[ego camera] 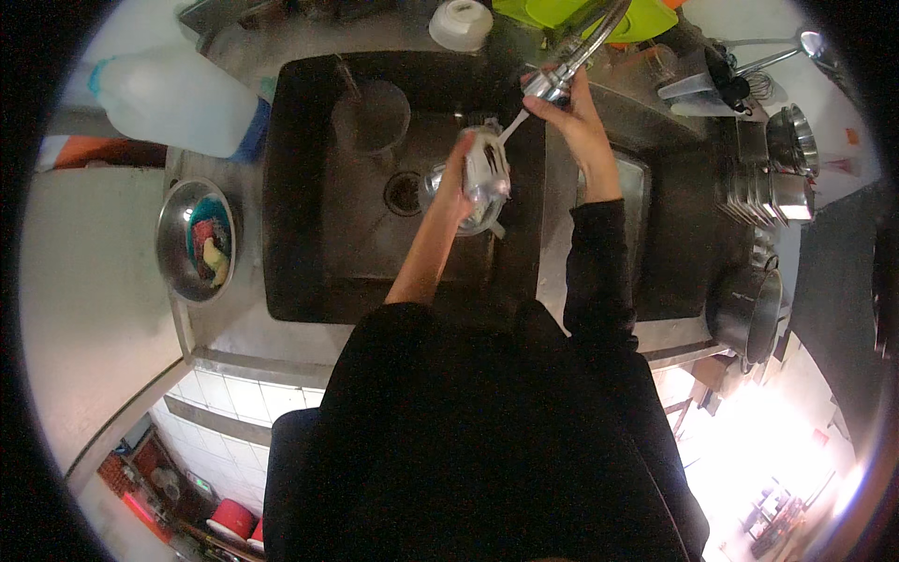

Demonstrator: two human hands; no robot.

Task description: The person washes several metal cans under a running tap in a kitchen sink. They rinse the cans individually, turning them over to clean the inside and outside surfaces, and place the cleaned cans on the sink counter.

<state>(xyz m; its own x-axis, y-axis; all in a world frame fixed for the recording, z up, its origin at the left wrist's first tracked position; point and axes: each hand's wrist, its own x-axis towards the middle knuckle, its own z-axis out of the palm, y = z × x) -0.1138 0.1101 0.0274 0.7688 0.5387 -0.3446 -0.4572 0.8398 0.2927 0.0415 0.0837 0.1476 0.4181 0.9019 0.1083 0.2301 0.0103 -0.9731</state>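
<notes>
My left hand (458, 184) grips a whitish piece with dark slots (489, 160) over the sink basin (365, 239). Something clear and shiny shows just below that piece; I cannot tell whether it is a separate vessel. My right hand (579, 123) is closed around the metal head of a hose faucet (548, 86). A thin stream of water (514, 128) runs from the head onto the slotted piece. Behind my left hand, a translucent round vessel (372, 116) rests at the basin's far left. The drain (404, 193) lies left of my left hand.
Left of the sink are a metal bowl (172, 242) holding sponges and a large whitish jug (175, 102). A white bowl (460, 24) and bright green plastic ware (597, 17) stand behind. To the right are a second basin (678, 232), stacked metal pans (748, 193) and a pot (744, 309).
</notes>
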